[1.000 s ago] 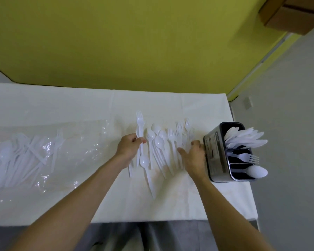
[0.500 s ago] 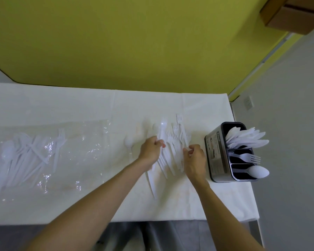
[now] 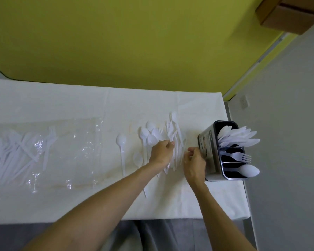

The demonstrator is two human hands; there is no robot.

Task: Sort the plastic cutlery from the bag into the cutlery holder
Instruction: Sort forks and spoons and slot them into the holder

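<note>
left hand (image 3: 161, 153): over the loose cutlery pile (image 3: 163, 136) mid-counter, grip curled together on white pieces; which ones, can't tell
right hand (image 3: 195, 163): just beside the holder, fingers curled, grip state unclear
holder (image 3: 209, 151): right end of counter (image 3: 80, 205); knives in far slot, fork in middle, spoon in near slot
stray spoon (image 3: 121, 142): left of the pile, apart from it
bag (image 3: 43, 153): clear, flat at counter's left, cutlery still inside
</note>
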